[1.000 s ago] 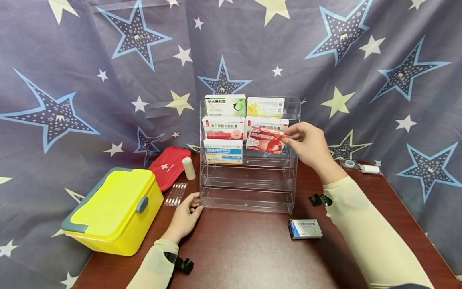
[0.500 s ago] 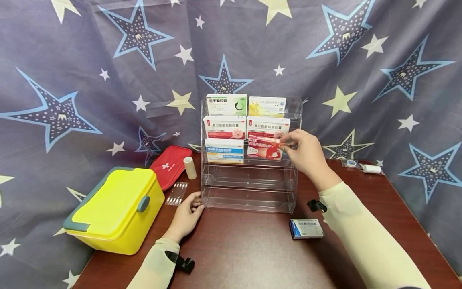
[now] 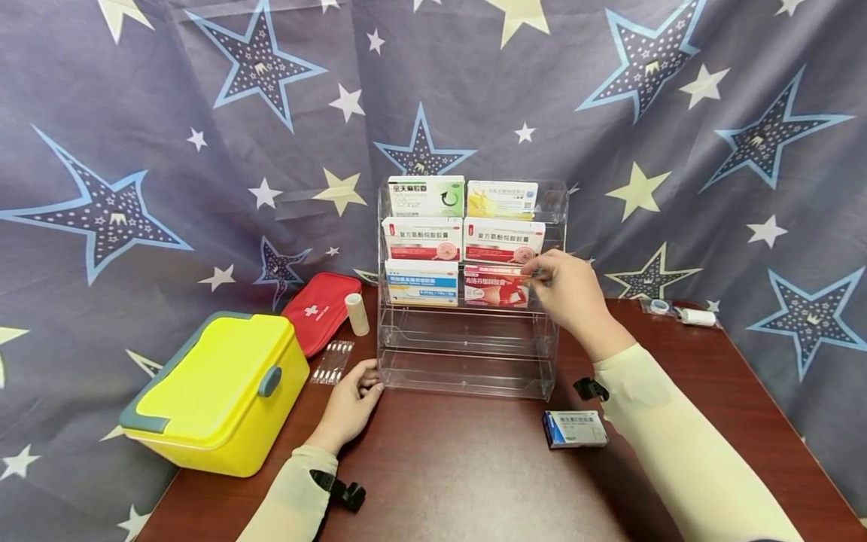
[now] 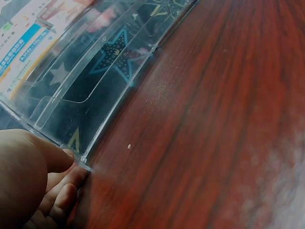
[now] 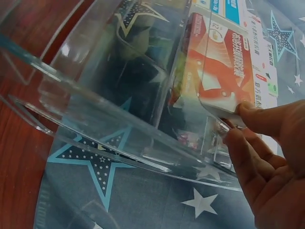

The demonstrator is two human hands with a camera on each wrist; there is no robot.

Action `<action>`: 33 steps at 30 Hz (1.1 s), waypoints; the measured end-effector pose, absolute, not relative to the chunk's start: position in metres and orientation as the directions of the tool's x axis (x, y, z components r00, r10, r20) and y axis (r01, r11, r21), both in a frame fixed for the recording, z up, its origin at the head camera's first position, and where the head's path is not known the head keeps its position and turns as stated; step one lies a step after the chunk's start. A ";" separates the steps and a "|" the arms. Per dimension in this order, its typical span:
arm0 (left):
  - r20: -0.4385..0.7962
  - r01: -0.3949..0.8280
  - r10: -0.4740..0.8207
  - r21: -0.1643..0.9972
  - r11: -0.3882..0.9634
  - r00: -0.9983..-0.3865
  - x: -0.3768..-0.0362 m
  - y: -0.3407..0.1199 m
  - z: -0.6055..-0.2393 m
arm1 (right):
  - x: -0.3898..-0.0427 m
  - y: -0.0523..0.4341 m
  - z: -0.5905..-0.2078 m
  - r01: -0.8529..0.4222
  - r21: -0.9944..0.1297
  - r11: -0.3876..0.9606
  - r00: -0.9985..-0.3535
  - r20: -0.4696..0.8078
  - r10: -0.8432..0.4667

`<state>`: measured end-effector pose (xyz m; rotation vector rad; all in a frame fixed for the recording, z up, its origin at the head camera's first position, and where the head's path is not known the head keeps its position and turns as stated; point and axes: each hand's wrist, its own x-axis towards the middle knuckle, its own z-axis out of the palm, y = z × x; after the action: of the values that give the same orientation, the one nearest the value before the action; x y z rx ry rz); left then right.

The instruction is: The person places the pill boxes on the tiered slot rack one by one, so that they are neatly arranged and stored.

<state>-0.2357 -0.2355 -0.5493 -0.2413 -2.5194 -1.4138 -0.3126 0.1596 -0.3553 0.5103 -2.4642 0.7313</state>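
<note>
A clear plastic display rack [image 3: 467, 366] stands upright on the table, medicine boxes filling its three upper tiers. My right hand [image 3: 572, 293] pinches the right end of a red medicine box [image 3: 493, 288], which sits in the third tier beside a blue-and-white box [image 3: 421, 284]. In the right wrist view, thumb and fingers meet at the corner of the red box [image 5: 221, 67]. At the rack's lower left corner, my left hand [image 3: 348, 406] grips the edge. The left wrist view shows the thumb and curled fingers at that rack corner [image 4: 86, 164].
Another medicine box [image 3: 576, 430] lies on the table at the right front. To the left stand a yellow storage box [image 3: 217, 391], a red first-aid pouch [image 3: 318, 312], a beige roll [image 3: 356, 315] and a packet of swabs [image 3: 332, 362]. Small wrapped items [image 3: 694, 317] lie back right.
My right hand has brought the red medicine box down and left into the third tier, where it now stands straight. The left hand stays at the rack's corner.
</note>
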 end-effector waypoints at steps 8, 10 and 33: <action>0.286 0.258 0.028 0.812 0.524 -0.958 -0.236 -0.236 -0.549 | -0.311 0.159 -0.355 -0.453 -0.390 0.802 -0.823 0.530 -0.207; 0.305 0.273 0.027 0.804 0.528 -0.952 -0.236 -0.236 -0.549 | -0.311 0.159 -0.355 -0.453 -0.395 0.799 -0.826 0.524 -0.210; 0.307 0.272 0.026 0.796 0.540 -0.951 -0.236 -0.235 -0.551 | -0.309 0.161 -0.353 -0.460 -0.410 0.788 -0.836 0.498 -0.228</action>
<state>-0.2364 -0.2352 -0.5510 -0.2489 -2.5213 -1.3702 -0.3095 0.1608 -0.3535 0.5178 -2.5500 0.7386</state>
